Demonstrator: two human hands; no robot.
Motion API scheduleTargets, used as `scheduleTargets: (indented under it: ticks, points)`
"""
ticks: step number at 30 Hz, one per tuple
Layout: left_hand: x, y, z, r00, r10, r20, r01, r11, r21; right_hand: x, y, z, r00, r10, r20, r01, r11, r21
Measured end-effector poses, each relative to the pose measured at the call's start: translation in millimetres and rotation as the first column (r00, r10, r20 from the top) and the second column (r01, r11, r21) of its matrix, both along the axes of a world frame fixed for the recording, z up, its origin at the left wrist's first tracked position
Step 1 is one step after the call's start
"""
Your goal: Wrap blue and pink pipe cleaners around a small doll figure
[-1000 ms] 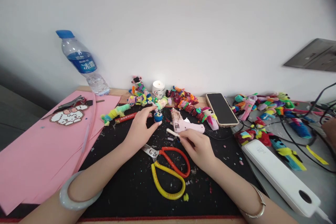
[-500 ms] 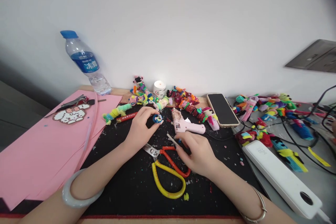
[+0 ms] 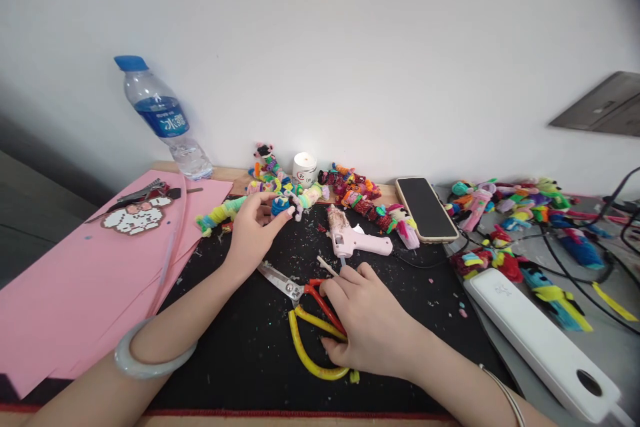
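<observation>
Head view, looking down on a black mat [image 3: 260, 360] littered with scraps. Left hand [image 3: 253, 230] at about 11 o'clock from the mat's middle, thumb and fingertips pinched on a small blue fuzzy piece [image 3: 281, 205], held just above the mat at the hand's 2 o'clock. Right hand [image 3: 367, 323] lower, at roughly 5 o'clock from the left one, fingers curled loosely over the red and yellow handles of the scissors [image 3: 310, 320], touching them, with a thin white stick [image 3: 327, 266] pinched at the fingertips (whether the grip closes round the handles, cannot tell). Scissor blades pointing toward 10 o'clock. Pink glue gun [image 3: 357, 240] lying at 12 o'clock from the right hand, near but apart. Water bottle [image 3: 163, 120] at far 10 o'clock, blue label with white characters, too small to read surely. Small white jar [image 3: 305, 169] by the wall, printed mark unreadable. Dark phone [image 3: 425, 208] at 1 o'clock, screen blank.
</observation>
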State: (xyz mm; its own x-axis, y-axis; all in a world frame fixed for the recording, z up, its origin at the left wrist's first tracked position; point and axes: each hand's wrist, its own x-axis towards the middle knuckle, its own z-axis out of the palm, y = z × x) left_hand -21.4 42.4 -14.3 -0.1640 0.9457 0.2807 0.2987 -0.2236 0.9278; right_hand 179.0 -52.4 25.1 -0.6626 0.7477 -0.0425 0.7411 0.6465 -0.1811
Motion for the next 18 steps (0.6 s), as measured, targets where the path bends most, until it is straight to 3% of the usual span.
scheduleTargets:
  ticks: [13, 15, 18]
  points:
    - [-10.0, 7.0, 1.3, 0.986, 0.082, 0.146, -0.082, 0.997, -0.010, -2.8, -11.3, -10.3, 0.998, -0.066, -0.021, 0.067, 0.997, 0.039]
    - [-13.2, 10.2, -1.2, 0.979, 0.112, 0.169, -0.112, 0.994, -0.009, -3.1, -11.0, -9.7, 0.996, -0.071, -0.052, 0.071, 0.997, -0.001]
    - [-15.9, 12.7, -2.9, 0.966, 0.122, 0.226, -0.121, 0.992, -0.016, -2.8, -7.9, -5.4, 0.973, -0.165, -0.163, 0.138, 0.976, -0.166]
